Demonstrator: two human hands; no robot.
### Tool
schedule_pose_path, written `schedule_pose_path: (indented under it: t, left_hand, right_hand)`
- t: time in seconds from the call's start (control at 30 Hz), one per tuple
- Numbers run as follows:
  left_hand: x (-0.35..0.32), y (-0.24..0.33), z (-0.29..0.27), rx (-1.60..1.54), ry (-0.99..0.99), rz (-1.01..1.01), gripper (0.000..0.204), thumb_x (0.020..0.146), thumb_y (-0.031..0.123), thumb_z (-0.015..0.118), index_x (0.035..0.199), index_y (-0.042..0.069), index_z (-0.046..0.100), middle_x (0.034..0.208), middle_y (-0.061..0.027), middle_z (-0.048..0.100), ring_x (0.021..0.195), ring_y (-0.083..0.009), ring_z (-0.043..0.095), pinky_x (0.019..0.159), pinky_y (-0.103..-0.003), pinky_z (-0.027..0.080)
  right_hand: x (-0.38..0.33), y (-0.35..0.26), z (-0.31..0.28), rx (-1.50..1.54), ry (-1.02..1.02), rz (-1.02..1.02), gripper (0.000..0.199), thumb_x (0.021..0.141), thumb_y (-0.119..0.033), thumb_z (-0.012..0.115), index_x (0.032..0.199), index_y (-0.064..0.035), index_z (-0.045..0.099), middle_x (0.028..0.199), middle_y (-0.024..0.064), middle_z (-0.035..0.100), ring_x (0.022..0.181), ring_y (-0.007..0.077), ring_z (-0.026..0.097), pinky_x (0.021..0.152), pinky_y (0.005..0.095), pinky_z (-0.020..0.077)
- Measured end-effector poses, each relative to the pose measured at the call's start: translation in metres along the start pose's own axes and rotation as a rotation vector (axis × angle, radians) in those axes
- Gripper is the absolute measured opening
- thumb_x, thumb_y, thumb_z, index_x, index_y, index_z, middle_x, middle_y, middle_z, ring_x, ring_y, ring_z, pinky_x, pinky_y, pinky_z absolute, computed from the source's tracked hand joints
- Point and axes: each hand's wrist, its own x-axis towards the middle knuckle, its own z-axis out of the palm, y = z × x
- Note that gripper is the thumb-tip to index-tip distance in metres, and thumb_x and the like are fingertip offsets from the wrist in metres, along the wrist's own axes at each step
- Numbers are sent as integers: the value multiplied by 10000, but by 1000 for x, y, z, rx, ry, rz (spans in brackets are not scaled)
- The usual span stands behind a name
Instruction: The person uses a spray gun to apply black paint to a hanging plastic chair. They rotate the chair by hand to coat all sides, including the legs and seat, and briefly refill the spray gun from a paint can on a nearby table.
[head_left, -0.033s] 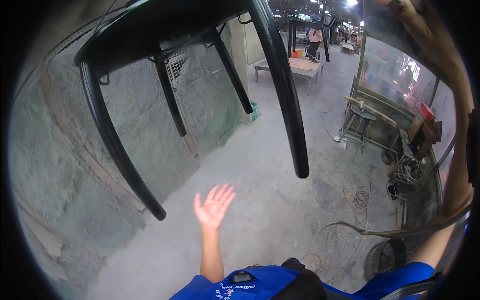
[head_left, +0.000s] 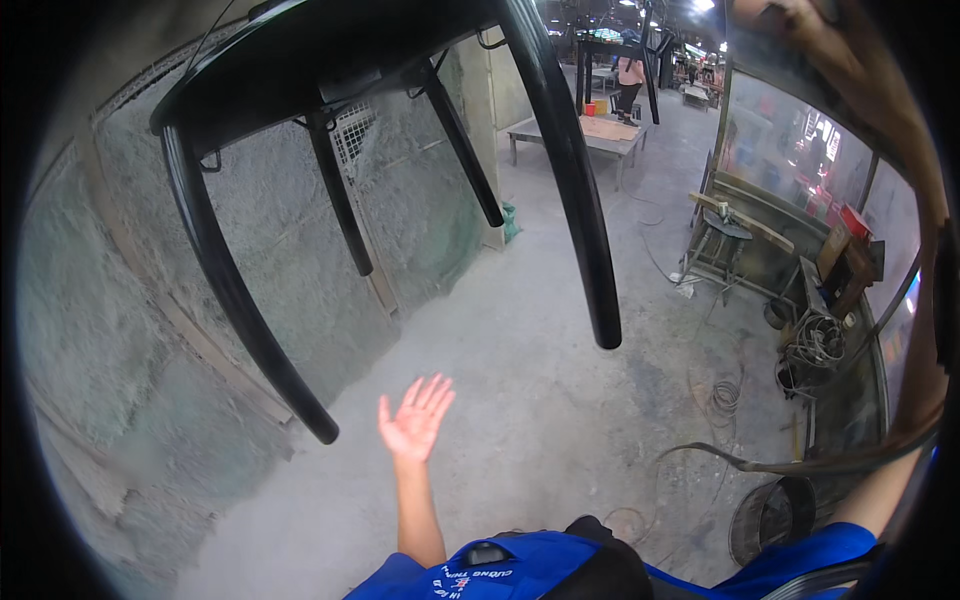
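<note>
A glossy black chair [head_left: 270,90] is up in the air at the upper left, its seat's underside and several legs showing. Its curved near legs reach lowest. My left hand [head_left: 415,425] is open, palm up and fingers spread, below the chair and between those two legs. It touches nothing. At the upper right corner my right hand [head_left: 790,22] is raised, blurred and cut off by the frame's edge. Its fingers look curled around something I cannot make out. A dark hose [head_left: 740,462] runs below my right arm.
A dusty, fuzzy-surfaced wall [head_left: 130,330] lines the left. At the right stand a small stool [head_left: 722,235], coiled hoses [head_left: 815,343] and a round bin [head_left: 770,515]. Farther back, a person [head_left: 629,85] stands beyond a low table [head_left: 575,133].
My left hand has shifted slightly left. The chair's near legs have swung a little to the right. My raised right hand has moved slightly left and blurred.
</note>
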Motion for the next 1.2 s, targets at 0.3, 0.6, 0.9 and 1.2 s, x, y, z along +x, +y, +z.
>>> schedule_pose_path:
  t: [0.3, 0.6, 0.9, 1.2]
  left_hand:
    - [-165, 89, 37, 91, -278, 449, 932, 1041, 608, 438, 1569, -123, 201, 1615, -377, 229, 1534, -499, 191, 1261, -612, 196]
    - [-234, 69, 93, 720, -350, 364, 928, 1035, 696, 322, 1591, -38, 204, 1623, -407, 157, 1527, -543, 172, 1233, -643, 208]
    - [-249, 78, 82, 752, -162, 412, 924, 1041, 701, 259, 1429, -103, 495, 1549, -405, 343, 1361, -598, 443, 1114, -637, 425]
    - [-261, 82, 96, 972, -130, 434, 945, 1037, 714, 193, 1328, -93, 589, 1452, -396, 481, 1318, -554, 521, 1115, -579, 457]
  right_hand:
    - [44, -64, -5, 458, -746, 219, 432, 946, -413, 708, 1002, 16, 719, 725, 64, 650, 612, 151, 604, 597, 325, 496]
    - [66, -62, 1, 422, -610, 162, 324, 972, -328, 693, 973, -4, 711, 729, 64, 659, 604, 133, 597, 539, 312, 476]
    - [84, -79, -11, -111, 108, 157, 289, 1007, -299, 667, 950, -16, 692, 665, 27, 617, 545, 113, 530, 500, 321, 434]
    - [28, -147, 62, 1127, 577, 604, 361, 1040, -307, 645, 1202, 15, 654, 893, 109, 734, 717, 106, 700, 455, 185, 475]
